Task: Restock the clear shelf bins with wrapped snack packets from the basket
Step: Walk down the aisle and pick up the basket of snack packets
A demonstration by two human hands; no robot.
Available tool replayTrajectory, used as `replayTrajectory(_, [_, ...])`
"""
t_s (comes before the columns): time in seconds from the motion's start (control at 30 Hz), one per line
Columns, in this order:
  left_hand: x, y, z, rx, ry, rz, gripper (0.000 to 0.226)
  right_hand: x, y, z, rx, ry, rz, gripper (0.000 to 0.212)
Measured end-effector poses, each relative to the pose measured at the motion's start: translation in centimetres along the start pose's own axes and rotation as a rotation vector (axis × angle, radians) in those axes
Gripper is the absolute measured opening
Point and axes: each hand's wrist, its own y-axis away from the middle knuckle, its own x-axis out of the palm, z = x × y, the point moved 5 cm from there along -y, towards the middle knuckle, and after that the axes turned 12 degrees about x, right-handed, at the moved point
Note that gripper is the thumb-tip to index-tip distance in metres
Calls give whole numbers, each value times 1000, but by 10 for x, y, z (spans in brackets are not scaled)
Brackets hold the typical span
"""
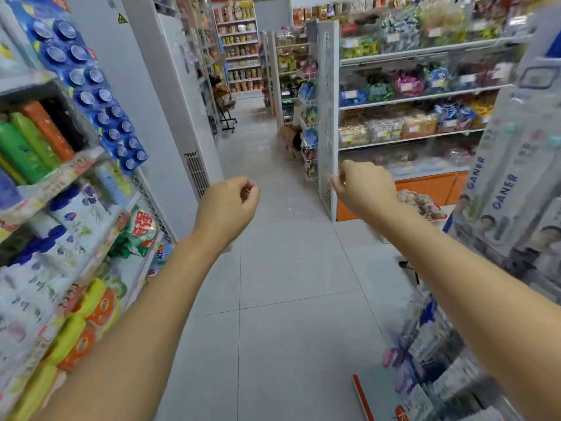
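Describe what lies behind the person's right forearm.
A heap of wrapped snack packets, in front of the orange shelf base. The right forearm covers its lower left part, so what holds it cannot be told.

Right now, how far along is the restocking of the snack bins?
Done: the clear bins on the far shelf look mostly filled, though blurred. In hand: nothing; left hand and right hand are empty over the floor. Left: picking up packets, perhaps the heap low beside that shelf.

Two grips, the left grip (226,205) and the right grip (364,189). One shopping cart (226,112) down the aisle, one brown box (290,137) on the floor.
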Motion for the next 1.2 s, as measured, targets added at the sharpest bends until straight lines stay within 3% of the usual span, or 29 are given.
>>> replayTrajectory(0.17, [45,-48,57,-6,31,-34,25,54,-51,-2,45,26,35,24])
replayTrajectory(0.4, [126,-133,150,32,110,145,20,148,-125,-14,281,55,130,18])
replayTrajectory(0.53, [169,-183,180,68,130,280,19,184,-163,-22,382,30,101,23])
replayTrajectory(0.9, [317,-301,222,98,252,424,11,260,-268,-82,531,38,126,44])
replayTrajectory(1.2, [444,-443,229,132,207,502,13,325,-394,-166,589,63,190,28])
